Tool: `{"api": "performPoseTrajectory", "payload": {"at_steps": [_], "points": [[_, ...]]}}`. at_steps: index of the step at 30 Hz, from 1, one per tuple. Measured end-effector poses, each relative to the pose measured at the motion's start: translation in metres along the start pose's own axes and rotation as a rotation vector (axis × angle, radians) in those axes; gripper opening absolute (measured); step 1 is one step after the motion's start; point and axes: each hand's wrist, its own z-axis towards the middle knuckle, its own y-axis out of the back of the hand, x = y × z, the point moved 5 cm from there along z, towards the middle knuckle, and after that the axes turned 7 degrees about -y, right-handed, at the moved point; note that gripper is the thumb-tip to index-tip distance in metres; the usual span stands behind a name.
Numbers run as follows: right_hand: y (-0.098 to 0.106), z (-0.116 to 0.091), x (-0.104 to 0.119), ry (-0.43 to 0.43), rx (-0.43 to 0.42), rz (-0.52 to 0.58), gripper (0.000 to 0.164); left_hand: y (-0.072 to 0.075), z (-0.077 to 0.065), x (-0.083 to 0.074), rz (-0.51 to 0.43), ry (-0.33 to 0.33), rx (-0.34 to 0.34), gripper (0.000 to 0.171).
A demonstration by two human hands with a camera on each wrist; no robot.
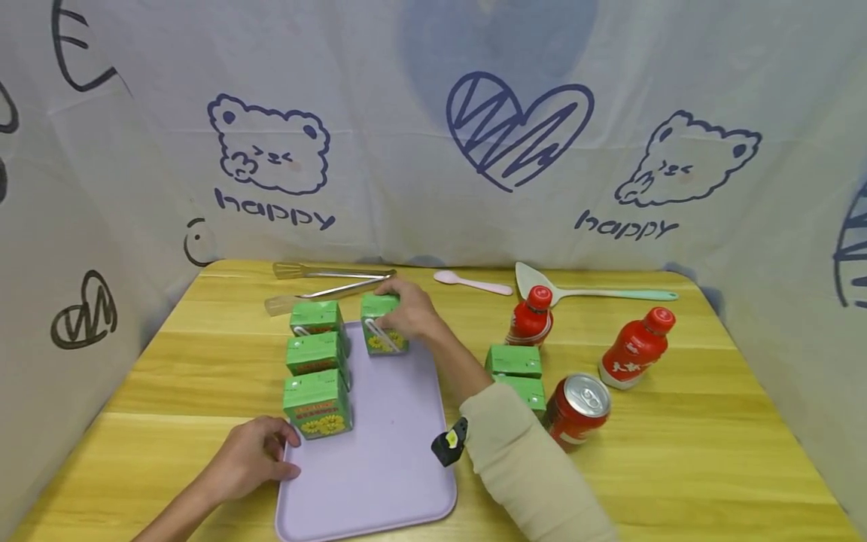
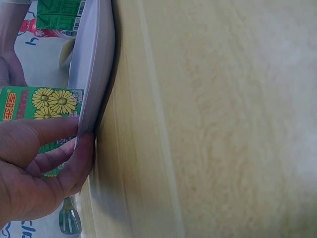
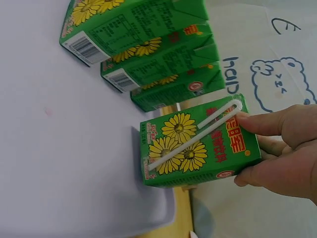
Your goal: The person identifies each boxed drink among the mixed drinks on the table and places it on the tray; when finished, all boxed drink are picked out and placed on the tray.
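The left hand point(image 1: 252, 456) pinches the lilac tray point(image 1: 382, 459); seat the drink carton point(image 3: 187, 146), clamped in the right hand point(image 1: 410, 309), squarely upright.

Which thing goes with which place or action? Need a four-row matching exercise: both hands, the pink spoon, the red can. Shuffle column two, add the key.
Column 1
1. Left hand
2. Right hand
3. Pink spoon
4. Red can

Column 2
A. Lies between the tongs and the spatula
B. Holds a green carton
C. Stands nearer the person than both red bottles
D. Pinches the rim of the tray

Pairs: 1-D, 2-B, 3-A, 4-C
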Motion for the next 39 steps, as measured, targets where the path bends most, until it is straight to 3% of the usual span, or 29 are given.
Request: {"api": "performPoseTrajectory", "payload": {"at_steps": [16, 22, 27, 33, 39], "points": [[-0.013, 0.005, -0.003, -0.044, -0.038, -0.044, 0.042, -0.004, 0.001, -0.003, -0.002, -0.025, 0.000, 0.032], [-0.011, 0.003, 0.002, -0.006, -0.029, -0.127, 0.050, -0.003, 0.001, -0.002, -0.001, -0.022, 0.002, 0.034], [0.000, -0.007, 0.011, 0.070, -0.026, -0.171, 0.059, -0.001, 0.000, -0.001, 0.000, -0.024, 0.005, 0.034], [0.022, -0.028, 0.015, 0.158, -0.016, -0.230, 0.055, 0.001, -0.001, 0.000, 0.005, -0.028, 0.007, 0.033], [0.047, -0.053, 0.006, 0.194, 0.017, -0.264, 0.054, 0.001, 0.000, 0.001, -0.003, -0.024, 0.005, 0.033]]}}
